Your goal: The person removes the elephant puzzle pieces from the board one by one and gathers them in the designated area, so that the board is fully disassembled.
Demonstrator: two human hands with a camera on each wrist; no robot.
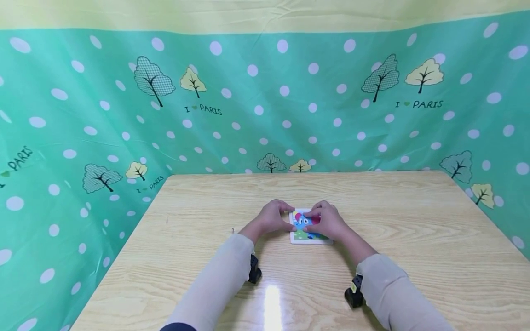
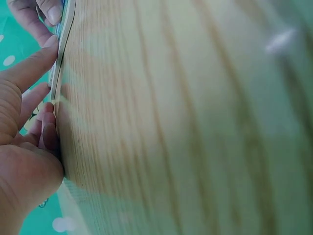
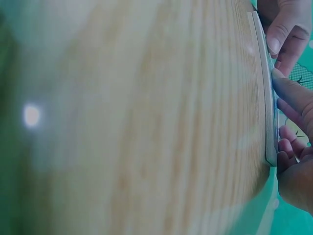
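A small picture board (image 1: 299,240) with a white border lies flat on the wooden table, showing a blue cartoon figure with big eyes over green ground. My left hand (image 1: 273,217) holds it at the left edge, thumb near the middle of that side and forefinger at the upper corner. From the right, my right hand (image 1: 328,221) reaches over the picture, thumb and fingertips bent down onto its face and covering part of it. Whether they pinch a loose piece I cannot tell. Edge-on in the right wrist view, the board (image 3: 269,112) looks thin.
The pale wooden table (image 1: 198,207) reflects a bright light near its front. Behind and to the left hangs a green dotted cloth (image 1: 232,101) with trees and lettering. Black wrist cameras sit under both sleeves.
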